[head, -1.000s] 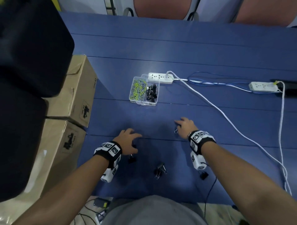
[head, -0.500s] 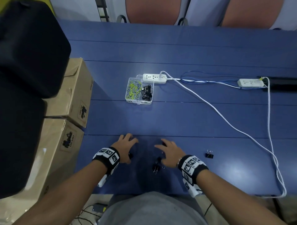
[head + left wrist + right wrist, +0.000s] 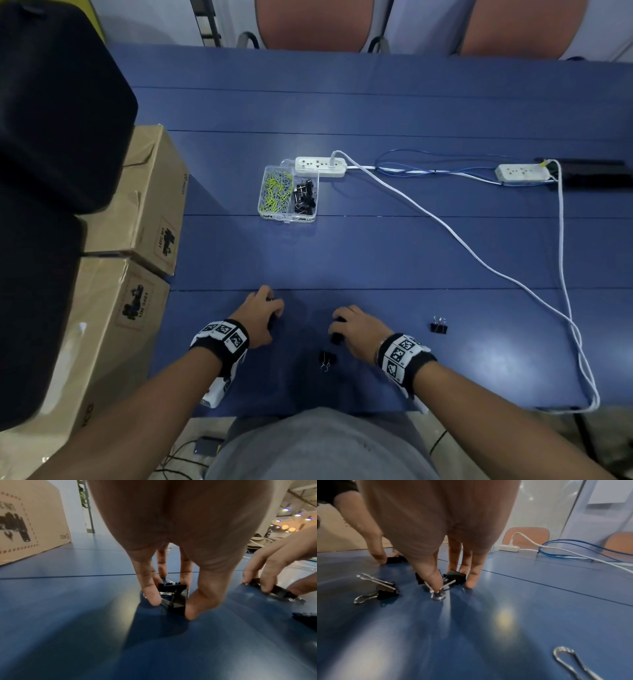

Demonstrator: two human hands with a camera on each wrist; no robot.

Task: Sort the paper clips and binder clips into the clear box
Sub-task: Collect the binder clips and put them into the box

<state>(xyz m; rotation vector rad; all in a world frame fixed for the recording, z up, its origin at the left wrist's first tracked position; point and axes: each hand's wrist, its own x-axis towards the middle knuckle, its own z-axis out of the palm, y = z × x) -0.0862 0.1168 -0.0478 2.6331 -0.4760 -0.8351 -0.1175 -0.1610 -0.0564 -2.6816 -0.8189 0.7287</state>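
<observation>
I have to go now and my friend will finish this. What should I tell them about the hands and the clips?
Left hand: pinching a black binder clip on the blue table.
Right hand: fingers closing round another binder clip on the table.
Clear box: far side, with paper clips in its left compartment and binder clips in its right.
Left to do: the two clips under the hands, one loose clip between the arms, one farther right.

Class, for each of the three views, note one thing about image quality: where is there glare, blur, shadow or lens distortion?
Head view: wide-angle bending at the edges, a pale glare patch on the blue table. Left wrist view: motion blur, a yellowish reflection beside the binder clip the left hand pinches. Right wrist view: streaked blur and a glare spot below the right hand.
</observation>
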